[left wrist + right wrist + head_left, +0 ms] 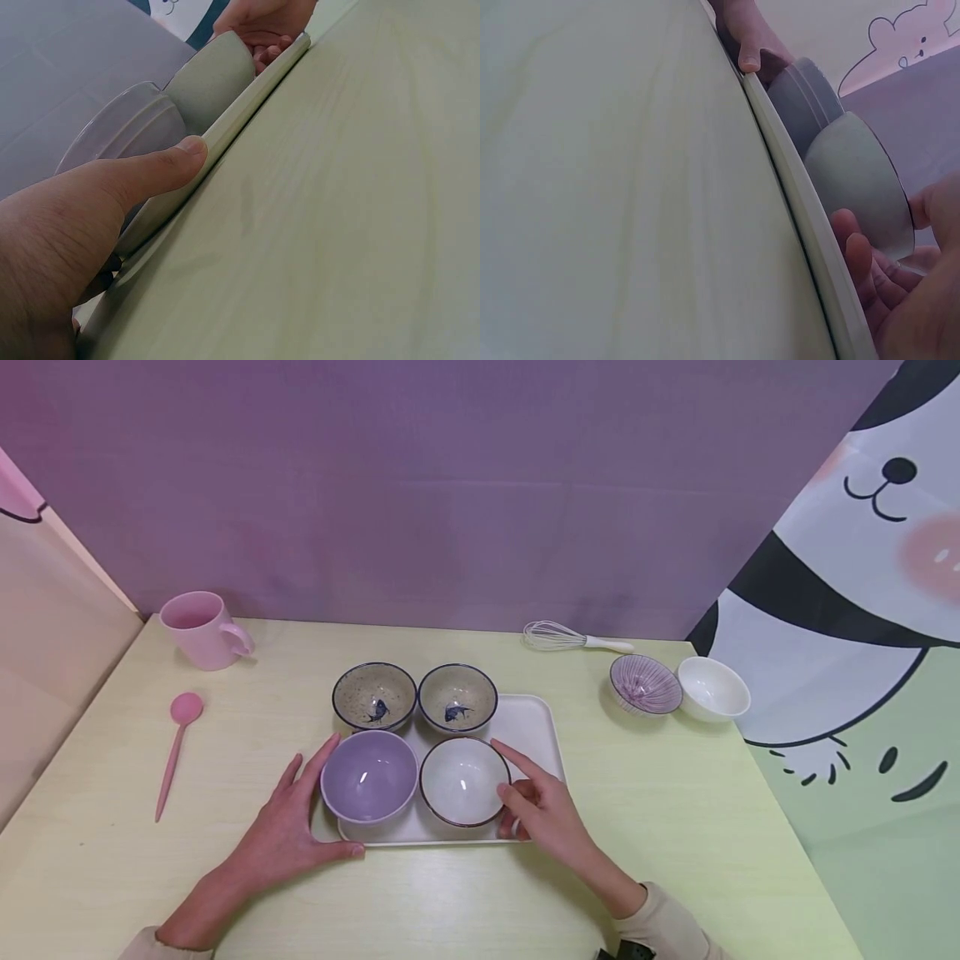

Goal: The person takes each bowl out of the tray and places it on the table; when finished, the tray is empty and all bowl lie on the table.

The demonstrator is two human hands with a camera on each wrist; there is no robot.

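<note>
In the head view, my left hand (288,831) spans the front left corner of a white tray (528,727). Its thumb lies on the tray's front edge, and its fingers stretch along the left side of a lilac bowl (369,777). My right hand (543,810) holds a white bowl with a dark rim (465,781) at its right side, thumb and index finger at the rim, the other fingers curled low beside it. Behind these stand two speckled bowls with blue fish, one left (373,696) and one right (457,697). The left hand's far fingers are mostly hidden in the left wrist view.
A pink mug (206,631) and a pink spoon (178,752) are on the table's left. At the back right lies a whisk (577,637), with a purple striped bowl (645,685) and a plain white bowl (712,689) near it. A purple partition (450,510) rises behind the table.
</note>
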